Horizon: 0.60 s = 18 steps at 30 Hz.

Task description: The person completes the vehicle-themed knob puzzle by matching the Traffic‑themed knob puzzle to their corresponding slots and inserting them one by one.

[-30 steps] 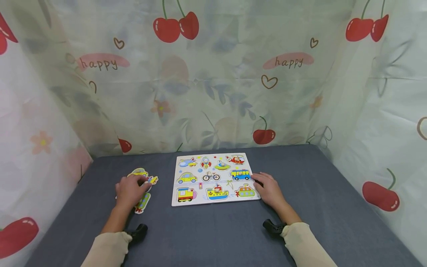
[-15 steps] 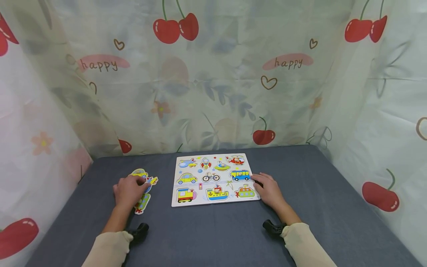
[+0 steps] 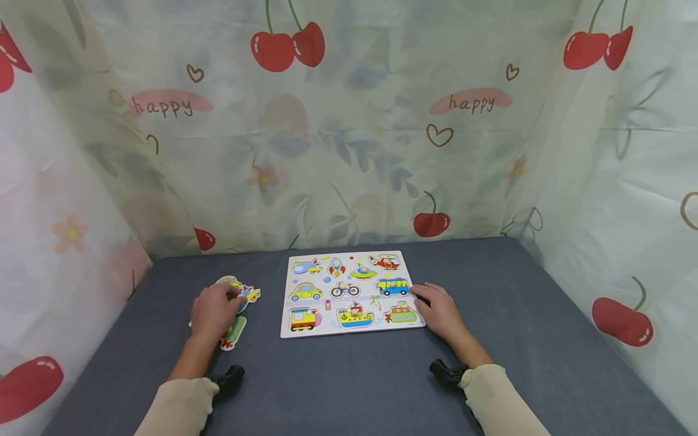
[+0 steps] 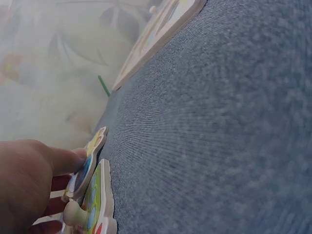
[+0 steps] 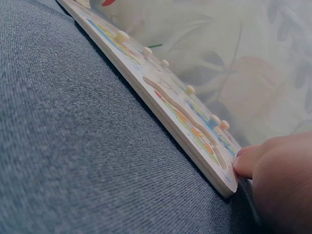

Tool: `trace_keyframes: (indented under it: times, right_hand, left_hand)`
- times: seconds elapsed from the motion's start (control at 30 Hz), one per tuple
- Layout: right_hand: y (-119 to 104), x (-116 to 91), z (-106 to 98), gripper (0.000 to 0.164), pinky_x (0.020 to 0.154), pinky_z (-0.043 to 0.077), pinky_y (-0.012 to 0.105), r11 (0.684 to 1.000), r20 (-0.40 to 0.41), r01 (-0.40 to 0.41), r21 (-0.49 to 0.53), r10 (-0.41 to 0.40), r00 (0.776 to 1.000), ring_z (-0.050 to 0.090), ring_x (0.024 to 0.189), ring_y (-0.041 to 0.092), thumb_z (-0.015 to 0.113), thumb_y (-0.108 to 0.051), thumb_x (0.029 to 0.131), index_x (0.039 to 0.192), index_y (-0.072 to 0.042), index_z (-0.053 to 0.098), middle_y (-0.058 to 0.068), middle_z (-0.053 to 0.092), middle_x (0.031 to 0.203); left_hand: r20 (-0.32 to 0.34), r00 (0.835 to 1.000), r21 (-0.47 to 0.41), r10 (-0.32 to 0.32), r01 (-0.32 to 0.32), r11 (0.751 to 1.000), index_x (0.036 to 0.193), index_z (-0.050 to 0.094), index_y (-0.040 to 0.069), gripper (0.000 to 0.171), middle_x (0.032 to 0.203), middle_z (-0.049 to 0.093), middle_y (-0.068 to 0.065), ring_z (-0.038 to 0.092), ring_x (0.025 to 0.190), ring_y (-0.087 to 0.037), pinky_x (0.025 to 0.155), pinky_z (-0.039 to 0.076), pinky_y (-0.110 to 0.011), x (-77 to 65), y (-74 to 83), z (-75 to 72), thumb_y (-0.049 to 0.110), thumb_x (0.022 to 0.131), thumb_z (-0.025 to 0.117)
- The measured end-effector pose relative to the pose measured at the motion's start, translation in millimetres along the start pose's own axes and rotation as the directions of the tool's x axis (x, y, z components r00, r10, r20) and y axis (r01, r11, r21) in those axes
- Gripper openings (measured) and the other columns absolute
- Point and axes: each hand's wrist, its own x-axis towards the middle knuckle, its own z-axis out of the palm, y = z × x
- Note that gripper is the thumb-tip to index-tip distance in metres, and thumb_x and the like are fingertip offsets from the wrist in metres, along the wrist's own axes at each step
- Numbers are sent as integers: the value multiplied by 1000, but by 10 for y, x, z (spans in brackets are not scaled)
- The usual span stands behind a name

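At the left of the table my left hand [image 3: 212,310] pinches an airplane puzzle piece [image 3: 251,295], blue and yellow, its thumb on the top in the left wrist view. Just below that piece lies a green submarine puzzle piece [image 4: 100,200] with a round wooden knob. A yellow car puzzle piece [image 3: 229,280] shows partly behind the hand. Mid-table lies a white wooden puzzle board [image 3: 338,301] with vehicle pictures. My right hand [image 3: 440,310] rests at the board's right edge, fingertips touching it. Near those fingers, an unfilled recess [image 5: 187,124] shows in the right wrist view.
A dark grey cloth [image 3: 338,387] covers the table. Printed curtains [image 3: 349,151] stand at the back and both sides. Black wrist mounts [image 3: 447,370] sit on both wrists. Several knobs [image 5: 122,36] stick up from the board.
My left hand has shifted slightly, and the airplane piece has moved a little to the right. My right hand and the board stay in place.
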Motion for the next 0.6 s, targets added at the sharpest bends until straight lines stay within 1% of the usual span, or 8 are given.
trace_keyframes:
  times: [0.07,0.2,0.37,0.43,0.6]
  right_hand:
    - [2,0,1,36,106,30,58,1000,1,-2,0,2,1000,39,133,38,61,-10,95,130,-2,62,16,58,133]
    - [4,-1,1,36,107,30,58,1000,3,-6,2,6,1000,39,134,38,61,-10,95,130,-2,61,16,58,133]
    - [0,1,-2,36,106,30,58,1000,3,-5,7,5,1000,39,134,38,61,-10,95,130,-2,61,16,58,133]
    - [-1,2,-1,36,106,30,58,1000,2,-4,10,4,1000,39,134,38,61,-10,95,130,-2,61,16,58,133]
    - [0,2,-3,36,106,30,58,1000,0,-5,14,5,1000,39,134,38,61,-10,95,130,-2,61,16,58,133]
  left_hand:
    - [0,1000,-10,9,-9,1000,99,73,7,22,97,69,-12,62,89,-33,76,46,-52,10,8,14,25,86,74]
    - [3,999,-25,32,-32,999,100,72,7,21,99,68,-12,62,91,-33,77,47,-52,28,33,31,24,87,73]
    - [-31,997,-43,74,-75,996,98,72,6,20,101,67,-16,62,94,-36,78,47,-52,50,85,34,22,87,73]
    - [-42,995,-38,87,-89,995,96,72,5,19,101,67,-16,62,95,-36,79,47,-52,72,105,42,21,87,73]
    - [-29,996,-8,81,-81,997,95,72,5,19,97,67,-15,62,92,-34,75,47,-51,138,167,81,22,86,72]
